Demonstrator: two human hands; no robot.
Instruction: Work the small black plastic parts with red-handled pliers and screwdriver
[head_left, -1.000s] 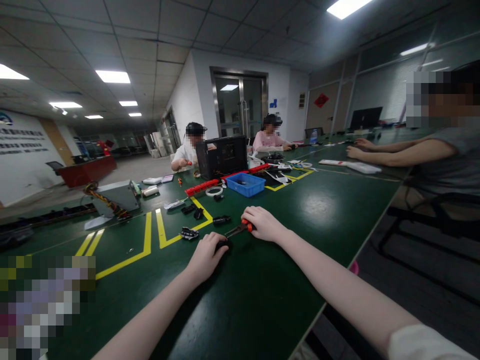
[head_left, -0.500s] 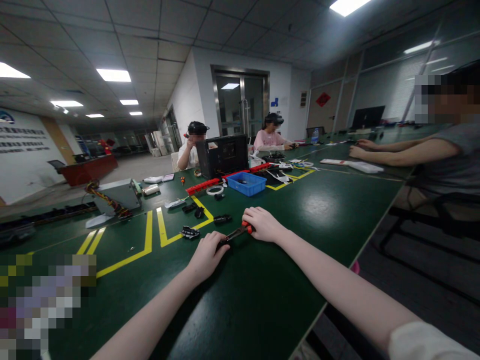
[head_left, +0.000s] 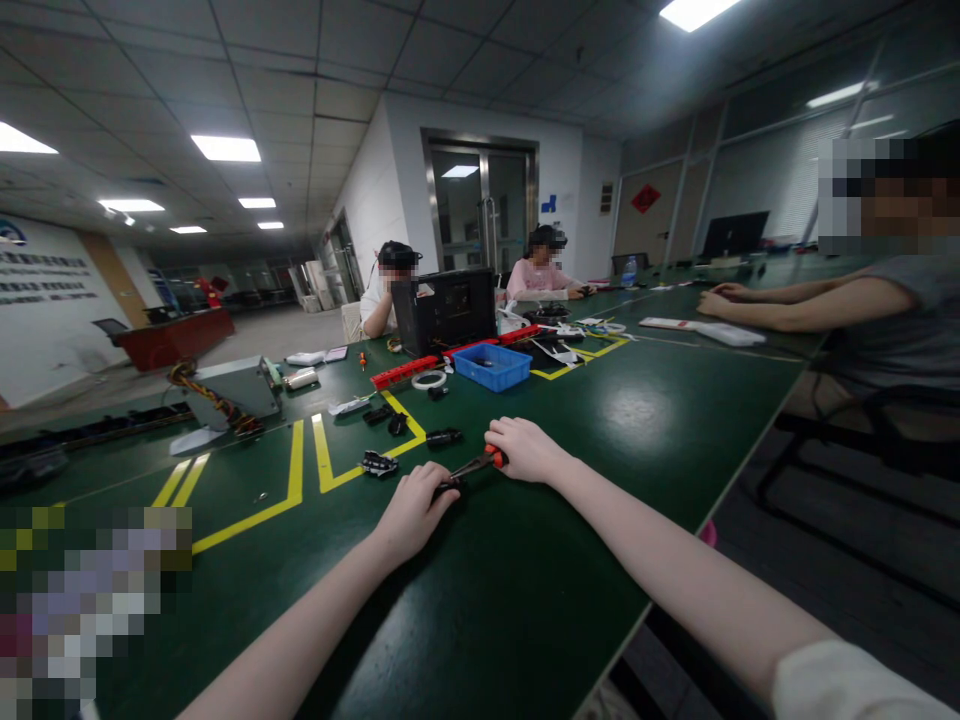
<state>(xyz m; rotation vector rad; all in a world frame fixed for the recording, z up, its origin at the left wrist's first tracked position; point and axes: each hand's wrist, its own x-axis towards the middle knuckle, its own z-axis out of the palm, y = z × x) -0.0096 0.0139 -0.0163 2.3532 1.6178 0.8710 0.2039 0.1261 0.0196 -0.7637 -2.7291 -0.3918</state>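
Note:
My right hand point(head_left: 525, 450) is closed around the red handles of a pair of pliers point(head_left: 472, 465). The metal jaws point left and reach a small dark part point(head_left: 448, 488) in my left hand point(head_left: 416, 510). That hand's fingers are pressed round the part and cover most of it, so its kind cannot be made out. Both hands are low over the green table point(head_left: 540, 570). Just beyond them lie a black cylindrical piece point(head_left: 444, 437) and a black-and-silver piece point(head_left: 379, 463).
A blue bin point(head_left: 491, 370) stands ahead, near a red power strip point(head_left: 405, 373) and a black computer case point(head_left: 446, 310). At left is a metal power supply point(head_left: 232, 395) with cables. Co-workers sit across the table and at right point(head_left: 862, 300).
My hands and the pliers stay nearly in place, with only a slight shift. The co-worker behind the computer case has lowered their head and arm a little.

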